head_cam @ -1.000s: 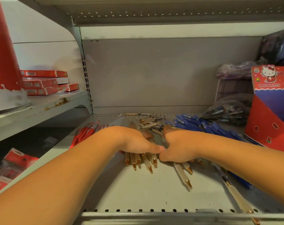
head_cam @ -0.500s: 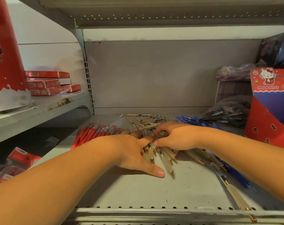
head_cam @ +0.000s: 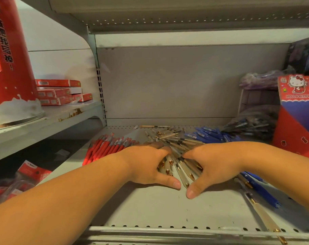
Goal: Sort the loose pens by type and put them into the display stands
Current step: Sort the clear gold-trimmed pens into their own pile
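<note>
Translucent gold-tipped pens (head_cam: pixel 183 172) fanned between splayed hands, left hand (head_cam: pixel 146 165) and right hand (head_cam: pixel 215 167), thumbs almost touching.

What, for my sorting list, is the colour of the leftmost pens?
The red pens are red; head view.

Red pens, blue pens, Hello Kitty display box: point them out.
red pens (head_cam: pixel 106 149): head view, mid-pile barrels.
blue pens (head_cam: pixel 208 134): head view, far cluster's barrels.
Hello Kitty display box (head_cam: pixel 290 138): head view, red side wall.
</note>
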